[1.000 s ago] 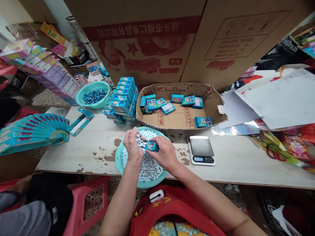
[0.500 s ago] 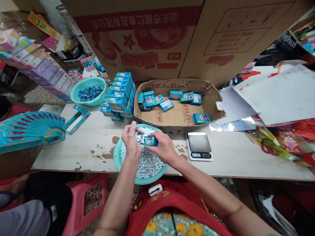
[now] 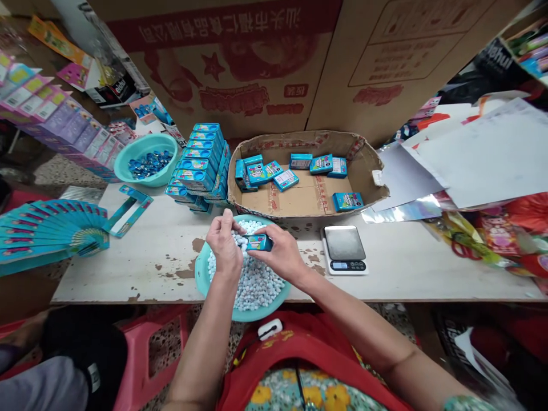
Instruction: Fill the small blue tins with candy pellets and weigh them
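My right hand grips a small blue box held over a teal basin full of small white pellets. My left hand is curled at the box's open left end, its fingertips pinched on a few pellets. Both hands hover above the basin at the table's near edge.
A cut-down cardboard tray behind the basin holds several blue boxes. A stack of blue boxes and a teal bowl of blue pieces stand to the left; flat box blanks are fanned out at far left. A small scale sits to the right.
Both hands have stayed together over the basin with the box; the view has shifted slightly, and the left fingers have closed nearer the box's end.
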A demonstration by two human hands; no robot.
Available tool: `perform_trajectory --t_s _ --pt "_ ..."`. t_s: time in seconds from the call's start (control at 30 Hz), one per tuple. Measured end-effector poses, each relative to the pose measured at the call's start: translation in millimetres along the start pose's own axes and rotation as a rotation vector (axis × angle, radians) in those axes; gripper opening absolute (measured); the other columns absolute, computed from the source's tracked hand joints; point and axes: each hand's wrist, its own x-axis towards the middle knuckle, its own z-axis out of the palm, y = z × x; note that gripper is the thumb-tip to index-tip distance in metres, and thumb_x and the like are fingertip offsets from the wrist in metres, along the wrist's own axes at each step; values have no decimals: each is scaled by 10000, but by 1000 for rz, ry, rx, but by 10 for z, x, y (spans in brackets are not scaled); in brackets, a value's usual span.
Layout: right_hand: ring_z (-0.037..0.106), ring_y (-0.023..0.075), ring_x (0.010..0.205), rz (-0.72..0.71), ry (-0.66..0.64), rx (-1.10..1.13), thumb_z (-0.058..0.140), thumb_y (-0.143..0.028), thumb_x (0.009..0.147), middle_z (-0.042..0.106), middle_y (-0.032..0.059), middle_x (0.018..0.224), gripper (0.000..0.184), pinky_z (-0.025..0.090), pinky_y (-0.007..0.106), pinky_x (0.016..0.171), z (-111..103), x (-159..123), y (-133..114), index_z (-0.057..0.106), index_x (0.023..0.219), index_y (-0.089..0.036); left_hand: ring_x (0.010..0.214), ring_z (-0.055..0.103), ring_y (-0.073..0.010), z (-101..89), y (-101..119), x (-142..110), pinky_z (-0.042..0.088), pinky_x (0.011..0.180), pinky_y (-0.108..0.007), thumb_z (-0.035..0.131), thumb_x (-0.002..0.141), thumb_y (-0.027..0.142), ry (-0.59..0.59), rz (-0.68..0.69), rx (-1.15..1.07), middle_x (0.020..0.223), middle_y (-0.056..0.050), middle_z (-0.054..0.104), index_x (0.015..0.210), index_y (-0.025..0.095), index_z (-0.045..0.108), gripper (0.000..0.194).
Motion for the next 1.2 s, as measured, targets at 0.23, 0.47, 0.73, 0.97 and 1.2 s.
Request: perform_trajectory --t_s 0.23,0.47,0.73,0.97,1.2 --pt "611 215 919 -5 12 -3 794 -287 679 664 29 935 328 462 329 810 -41 -4 -27 626 950 -213 409 441 -81 52 70 -9 361 391 -203 673 760 461 15 -8 -4 501 47 478 607 165 472 389" --pt "607 180 947 -30 26 53 780 -395 698 657 13 963 361 469 291 842 -43 -4 122 616 975 -234 421 434 -92 189 130 -96 314 346 -205 722 725 414 -106 10 -16 490 32 476 573 157 487 381" --pt "597 186 918 48 118 288 800 -351 671 640 31 940 375 470 306 831 -176 -169 291 639 971 -195 401 411 -64 294 51 -227 264 342 -176 702 740 431 -137 -44 -14 511 34 487 606 146 494 377" --pt "597 184 896 74 161 387 826 -311 646 636 28 927 388 458 308 817 -281 -246 312 643 965 -188 439 438 -83 374 97 -335 328 401 -206 616 820 420 -199 19 -55 512 23 462 574 155 473 389" --pt "587 195 951 -34 187 299 786 -328 697 649 50 973 357 463 325 869 -329 -244 209 634 991 -194 407 358 -69 421 104 -372 219 370 -203 634 809 340 -144 127 -63 474 40 400 541 149 451 376"
